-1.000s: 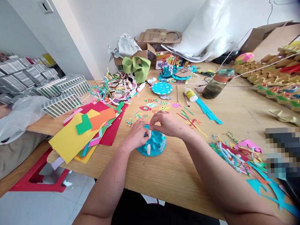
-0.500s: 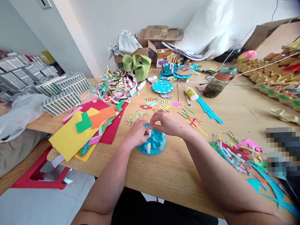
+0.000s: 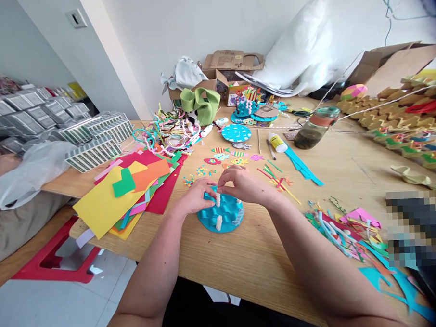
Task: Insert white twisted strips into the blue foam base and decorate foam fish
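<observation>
A round blue craft disc [image 3: 221, 228] lies on the table in front of me, covered with rows of curled blue paper strips. White twisted pieces, like pipe cleaner, stand among the strips; one [image 3: 218, 223] is near the front edge, and a translucent pale one [image 3: 238, 217] is at the right. My left hand [image 3: 198, 197] curves over the disc's left side, thumb and fingers apart beside another white twisted piece [image 3: 218, 199]. From the right, my right hand [image 3: 242, 184] pinches at the top of that same piece. Its fingertips partly hide the far rim.
Paper fish [image 3: 239, 154] and confetti dots [image 3: 188, 181] lie beyond the disc. Coloured paper sheets [image 3: 104, 202] spread at left, paper strips [image 3: 276, 175] and scraps [image 3: 358, 225] at right. A glue bottle [image 3: 278, 143], a jar [image 3: 315, 128] and a patterned blue disc [image 3: 236, 133] stand or lie farther back.
The view has tilted up slightly, so everything sits lower. My left thumb has drawn a little away from the white twisted piece; my right hand keeps its pinch.
</observation>
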Motion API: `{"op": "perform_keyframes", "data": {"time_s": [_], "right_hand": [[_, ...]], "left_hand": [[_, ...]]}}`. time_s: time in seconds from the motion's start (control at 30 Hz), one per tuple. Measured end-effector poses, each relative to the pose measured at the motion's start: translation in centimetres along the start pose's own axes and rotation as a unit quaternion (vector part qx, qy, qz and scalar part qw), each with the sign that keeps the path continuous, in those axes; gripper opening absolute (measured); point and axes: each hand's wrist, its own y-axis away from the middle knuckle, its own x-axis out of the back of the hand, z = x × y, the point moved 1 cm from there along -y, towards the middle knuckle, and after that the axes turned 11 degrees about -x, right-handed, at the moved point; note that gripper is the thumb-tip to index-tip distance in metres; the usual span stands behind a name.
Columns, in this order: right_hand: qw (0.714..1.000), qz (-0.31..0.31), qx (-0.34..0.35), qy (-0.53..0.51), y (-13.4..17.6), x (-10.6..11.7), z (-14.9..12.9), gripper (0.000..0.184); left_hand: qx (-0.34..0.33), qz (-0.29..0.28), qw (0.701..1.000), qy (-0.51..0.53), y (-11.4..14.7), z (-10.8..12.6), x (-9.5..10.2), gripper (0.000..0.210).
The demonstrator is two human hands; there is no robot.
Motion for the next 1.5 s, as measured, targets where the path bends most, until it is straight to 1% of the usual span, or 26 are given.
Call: {"op": "perform_keyframes", "data": {"time_s": [0.1, 0.27, 0.47, 0.53, 0.57, 0.6, 0.63, 0.67, 0.73, 0.77, 0.83, 0.87, 0.9, 0.93, 0.97, 1.0, 1.03, 1.1, 1.13, 1.2, 1.23, 1.27, 1.3, 1.37, 1.43, 1.5], "right_hand": [[1.0, -0.008, 0.006, -0.005, 0.0, 0.1, 0.0, 0.015], [1.0, -0.001, 0.008, 0.003, -0.2, 0.0, 0.4, 0.034], [0.999, 0.022, -0.017, -0.015, -0.2, 0.2, 0.5, 0.035], [0.998, 0.042, -0.022, -0.044, -0.1, 0.5, 0.5, 0.033], [0.995, 0.065, -0.025, -0.068, -0.1, 0.8, 0.7, 0.032], [0.989, 0.104, -0.033, -0.096, -0.1, 1.1, 0.9, 0.031], [0.978, 0.157, -0.05, -0.126, -0.1, 1.6, 1.3, 0.03], [0.96, 0.219, -0.073, -0.156, 0.0, 2.2, 1.9, 0.03], [0.908, 0.343, -0.124, -0.207, 0.4, 3.4, 3.4, 0.032], [0.879, 0.391, -0.142, -0.232, 0.6, 4.0, 4.2, 0.034], [0.828, 0.456, -0.156, -0.287, 1.1, 5.1, 6.0, 0.035], [0.806, 0.477, -0.159, -0.313, 1.3, 5.4, 6.8, 0.034], [0.79, 0.489, -0.162, -0.333, 1.4, 5.7, 7.5, 0.034], [0.78, 0.492, -0.166, -0.348, 1.5, 5.9, 8.1, 0.033], [0.779, 0.487, -0.17, -0.357, 1.5, 5.9, 8.6, 0.032], [0.783, 0.476, -0.178, -0.358, 1.5, 5.8, 9.0, 0.031], [0.794, 0.457, -0.188, -0.353, 1.5, 5.7, 9.2, 0.031], [0.835, 0.392, -0.215, -0.32, 1.3, 5.2, 9.4, 0.028], [0.862, 0.344, -0.232, -0.291, 1.2, 4.8, 9.3, 0.026], [0.916, 0.223, -0.261, -0.209, 1.0, 3.9, 9.2, 0.021], [0.935, 0.162, -0.271, -0.159, 0.8, 3.4, 9.1, 0.019], [0.949, 0.106, -0.279, -0.106, 0.7, 2.8, 9.0, 0.018], [0.955, 0.06, -0.287, -0.049, 0.5, 2.3, 8.9, 0.019], [0.951, -0.002, -0.304, 0.055, 0.2, 1.3, 8.8, 0.022], [0.938, -0.029, -0.323, 0.118, -0.1, 0.5, 8.8, 0.027], [0.931, -0.039, -0.334, 0.14, -0.3, 0.0, 8.9, 0.03]], "left_hand": [[-0.016, 0.006, 0.999, 0.033, 0.1, -0.6, 0.1, 0.021], [-0.018, 0.044, 0.996, 0.076, 0.2, -1.3, -0.1, 0.018], [-0.015, 0.056, 0.995, 0.086, 0.1, -0.8, 0.2, 0.016], [-0.015, 0.062, 0.994, 0.084, 0.0, -0.3, 0.4, 0.014], [-0.014, 0.067, 0.994, 0.084, 0.0, -0.1, 0.5, 0.014], [-0.012, 0.074, 0.993, 0.086, 0.0, 0.0, 0.7, 0.015], [-0.009, 0.082, 0.993, 0.087, 0.0, 0.1, 0.7, 0.016], [-0.005, 0.092, 0.992, 0.087, 0.0, 0.1, 0.8, 0.018], [0.006, 0.118, 0.99, 0.074, 0.0, 0.0, 0.8, 0.02], [0.012, 0.135, 0.989, 0.066, 0.0, -0.2, 0.8, 0.019], [0.017, 0.175, 0.983, 0.045, -0.1, -0.5, 0.6, 0.02], [0.017, 0.188, 0.981, 0.032, -0.1, -0.7, 0.4, 0.02], [0.016, 0.202, 0.979, 0.017, -0.2, -0.9, 0.3, 0.02], [0.017, 0.216, 0.976, 0.0, -0.2, -1.1, 0.1, 0.02], [0.018, 0.231, 0.973, -0.019, -0.3, -1.2, -0.1, 0.021], [0.019, 0.242, 0.969, -0.038, -0.4, -1.3, -0.2, 0.021], [0.019, 0.252, 0.966, -0.057, -0.4, -1.4, -0.3, 0.022], [0.016, 0.263, 0.961, -0.088, -0.5, -1.4, -0.5, 0.023], [0.014, 0.266, 0.959, -0.099, -0.5, -1.4, -0.5, 0.023], [0.012, 0.271, 0.956, -0.112, -0.6, -1.4, -0.6, 0.022], [0.011, 0.274, 0.955, -0.115, -0.6, -1.3, -0.6, 0.022], [0.012, 0.277, 0.954, -0.117, -0.5, -1.3, -0.6, 0.021], [0.012, 0.281, 0.952, -0.119, -0.5, -1.3, -0.6, 0.021], [0.012, 0.287, 0.95, -0.121, -0.5, -1.2, -0.5, 0.021], [0.013, 0.292, 0.949, -0.122, -0.5, -1.2, -0.4, 0.02], [0.014, 0.293, 0.948, -0.121, -0.4, -1.2, -0.4, 0.02]]}}
